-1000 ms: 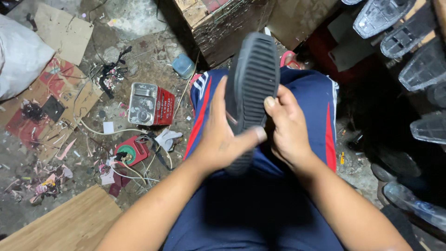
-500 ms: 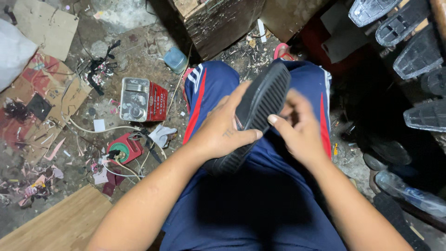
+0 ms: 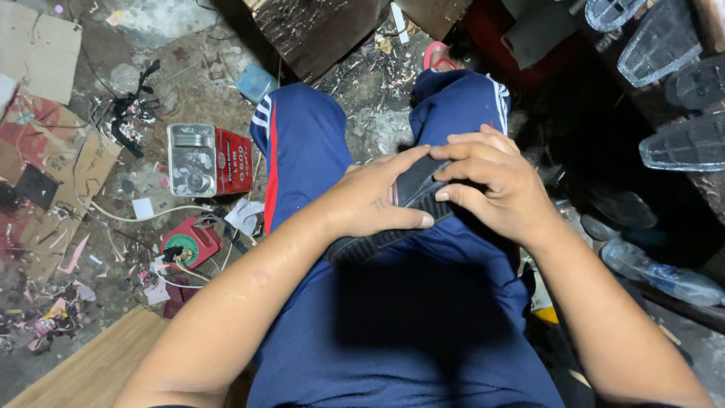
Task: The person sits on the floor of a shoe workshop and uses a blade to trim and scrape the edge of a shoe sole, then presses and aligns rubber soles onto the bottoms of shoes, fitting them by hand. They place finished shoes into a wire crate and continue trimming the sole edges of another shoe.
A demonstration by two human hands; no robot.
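A black ribbed shoe sole [image 3: 411,198] lies low across my lap, over dark blue trousers with red and white side stripes. My left hand [image 3: 374,202] grips its near part, thumb laid along the edge. My right hand [image 3: 495,189] covers its far end with the fingers curled over the top. Most of the sole is hidden under the two hands.
On the littered floor to the left stand a red and silver tin [image 3: 208,160] and a small red device with wires [image 3: 189,243]. Cardboard scraps [image 3: 45,45] lie far left, a wooden board [image 3: 91,363] bottom left. Clear shoe soles [image 3: 672,45] hang at right; a plastic bottle [image 3: 664,276] lies below.
The sole came down from upright in front of me to flat on my lap. Both hands dropped with it and closed over it.
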